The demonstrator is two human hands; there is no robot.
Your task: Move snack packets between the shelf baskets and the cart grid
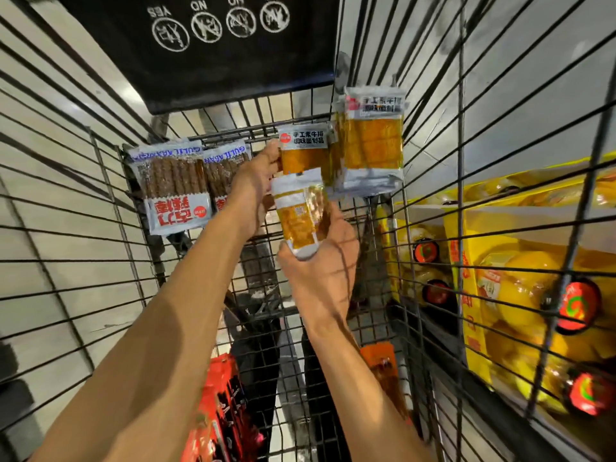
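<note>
Two hands are up at the cart grid (240, 133). The left hand (256, 181) pinches an orange packet (305, 151) printed 手工素牛排 调味面制品. Just below, the right hand (321, 265) grips a second packet (298, 225), back outward. The brown packets (173, 185) beside them seem to read GULILAPAN.

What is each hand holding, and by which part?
The left hand pinches an upright orange packet by its left edge; the right hand grips a second orange packet round its lower end.

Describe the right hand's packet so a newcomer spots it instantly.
Find the cart's far grid wall below the black flap. In front of it, the right hand grips a yellow packet. Unlike the label-forward packets hung behind, it shows its back.
</note>
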